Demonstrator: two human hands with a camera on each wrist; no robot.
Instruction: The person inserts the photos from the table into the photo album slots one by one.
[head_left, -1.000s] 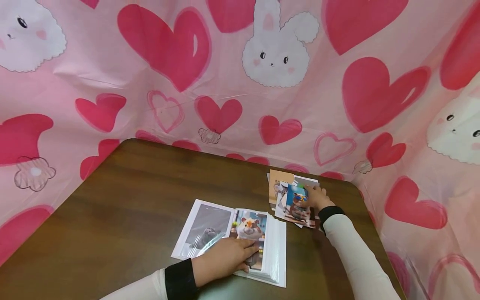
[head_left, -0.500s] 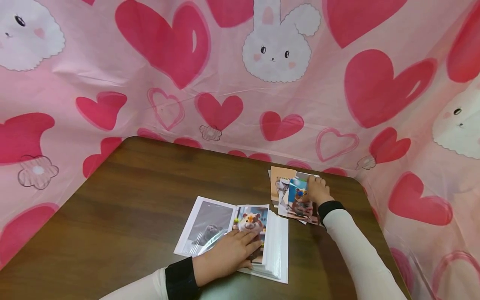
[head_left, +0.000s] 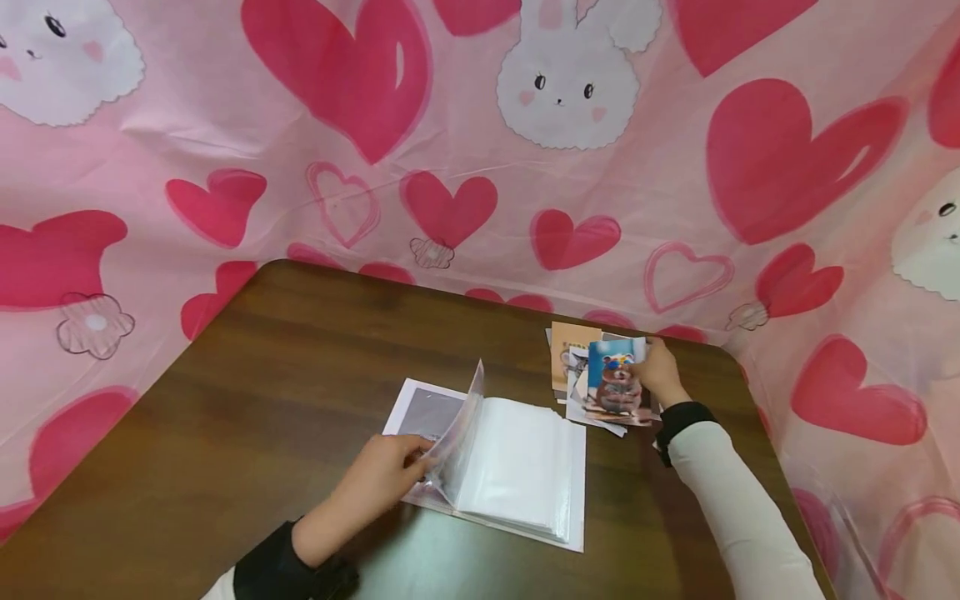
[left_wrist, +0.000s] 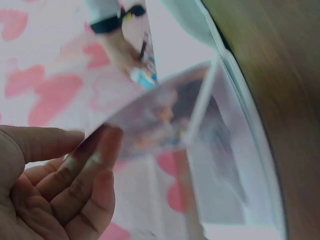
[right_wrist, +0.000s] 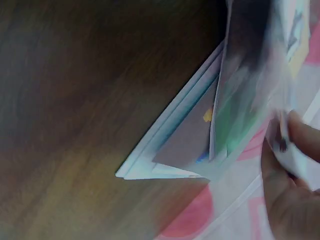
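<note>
A white photo album (head_left: 579, 517) lies spread on the table. My left hand (head_left: 375, 479) pinches one clear sleeve page (head_left: 467, 421), which stands half turned above the album's left side; behind it a blank white page shows. In the left wrist view, the thumb and fingers hold the blurred edge of that page (left_wrist: 150, 122), with a picture inside. To the right, my right hand (head_left: 662, 372) pinches the right edge of a photo (head_left: 617, 385) of a brown hamster on blue, over a loose pile. The right wrist view shows this photo (right_wrist: 245, 95) tilted up from the pile.
Beneath the held photo, several loose photos, including a tan one (head_left: 573, 335), lie fanned near the table's back right edge. The brown wooden table (head_left: 225, 433) extends left of the album. A pink cloth (head_left: 480, 108) with hearts and rabbits hangs behind it.
My left hand has gone from resting flat on the hamster page to lifting it and turning it leftward. My right hand has raised the blue hamster photo's edge. The head view has tilted down.
</note>
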